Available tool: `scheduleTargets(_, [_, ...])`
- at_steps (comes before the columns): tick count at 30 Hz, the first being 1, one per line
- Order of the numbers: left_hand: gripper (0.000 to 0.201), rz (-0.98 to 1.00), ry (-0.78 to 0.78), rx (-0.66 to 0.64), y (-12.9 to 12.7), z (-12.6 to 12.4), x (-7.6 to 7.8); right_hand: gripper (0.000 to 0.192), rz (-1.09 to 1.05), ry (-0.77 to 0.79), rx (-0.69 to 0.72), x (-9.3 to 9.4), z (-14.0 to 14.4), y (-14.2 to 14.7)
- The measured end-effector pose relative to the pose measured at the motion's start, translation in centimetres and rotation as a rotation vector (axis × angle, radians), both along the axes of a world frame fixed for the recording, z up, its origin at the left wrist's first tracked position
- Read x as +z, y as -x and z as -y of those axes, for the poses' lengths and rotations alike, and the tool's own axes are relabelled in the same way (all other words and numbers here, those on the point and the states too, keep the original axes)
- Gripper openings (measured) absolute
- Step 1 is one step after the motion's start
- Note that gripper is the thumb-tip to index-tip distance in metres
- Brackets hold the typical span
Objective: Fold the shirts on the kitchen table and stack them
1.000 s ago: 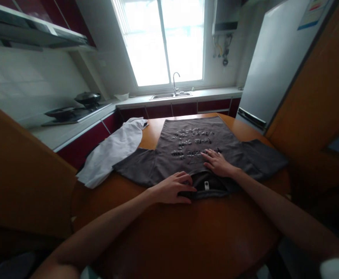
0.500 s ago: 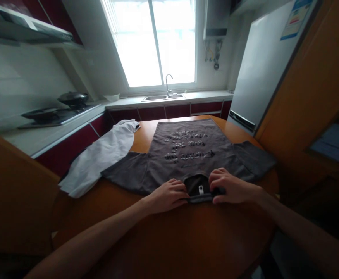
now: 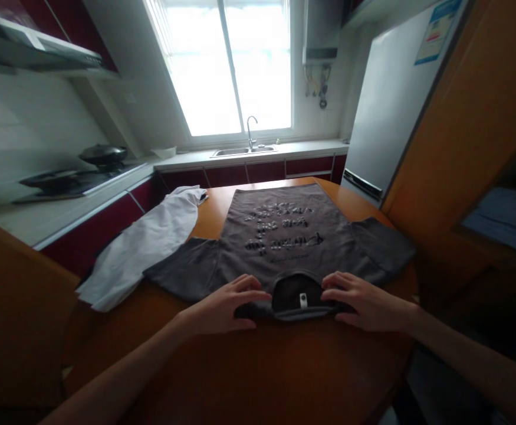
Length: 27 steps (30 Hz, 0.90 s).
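A dark grey T-shirt with shiny raised lettering lies spread front side up, its neckline towards me and its hem at the far side. Inside the neck opening a small white label shows. My left hand is at the shoulder left of the collar, thumb and fingers apart. On the collar's other side, my right hand rests by the shoulder with its fingers spread too. Neither hand grips the cloth.
Beneath the shirt is a round wooden table. White clothing hangs over its left edge. A sink sits under the window, pans stand on the stove at left, and a fridge stands at right.
Both hands have let go of the collar edges and opened. My left hand has moved left along the shoulder. The neckline now lies wider and flatter, and the view has shifted slightly.
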<state>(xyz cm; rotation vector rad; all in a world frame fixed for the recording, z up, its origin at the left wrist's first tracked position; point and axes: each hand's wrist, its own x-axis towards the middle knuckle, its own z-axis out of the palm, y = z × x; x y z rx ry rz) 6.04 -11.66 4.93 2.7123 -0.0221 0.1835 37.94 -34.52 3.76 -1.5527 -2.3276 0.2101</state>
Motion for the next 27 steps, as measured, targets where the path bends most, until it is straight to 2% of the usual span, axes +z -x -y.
scheduleTargets(2, [0.047, -0.030, -0.079, 0.059, 1.6, -0.9, -0.3, 0.041, -0.006, -0.053, -0.071, -0.8, 0.6, -0.7])
scheduleTargets(3, [0.041, -0.038, -0.110, 0.077, 2.3, -1.3, -0.6, 0.038, 0.003, -0.065, -0.098, -1.3, 0.8, -1.2])
scheduleTargets(6, [0.025, -0.016, -0.147, 0.103, 3.7, -2.1, -1.6, 0.013, 0.052, -0.073, -0.122, -2.6, 1.0, -2.3])
scheduleTargets(9, [0.033, -0.005, -0.110, 0.095, 4.2, -2.1, -1.8, 0.020, 0.067, -0.100, -0.118, -2.9, 1.2, -2.5])
scheduleTargets(11, [0.035, -0.052, -0.051, 0.073, 4.5, -1.8, -1.0, 0.022, 0.030, -0.077, -0.113, -2.2, 1.7, -2.3])
scheduleTargets(15, [0.034, -0.202, 0.103, 0.029, 4.4, -1.2, 1.6, 0.020, -0.077, 0.116, -0.036, 0.1, 1.8, -1.9])
scheduleTargets(17, [0.032, -0.147, 0.137, 0.091, 3.3, -1.5, 2.1, 0.024, -0.134, 0.080, -0.056, 0.5, 0.6, -2.0])
scheduleTargets(19, [0.036, 0.008, 0.082, 0.225, 1.6, -2.1, 1.4, 0.026, -0.179, -0.083, -0.165, -0.1, -1.3, -2.3])
scheduleTargets(21, [0.042, 0.103, -0.043, 0.340, 0.0, -2.8, -0.1, 0.038, -0.147, -0.198, -0.287, -1.6, -3.1, -2.6])
scheduleTargets(24, [0.057, -0.017, -0.195, 0.354, -1.3, -3.5, -2.5, 0.056, -0.004, -0.117, -0.339, -3.9, -4.6, -2.8])
scheduleTargets(27, [0.060, -0.078, -0.208, 0.340, -1.5, -3.1, -3.1, 0.058, 0.037, -0.065, -0.356, -4.8, -4.5, -2.6])
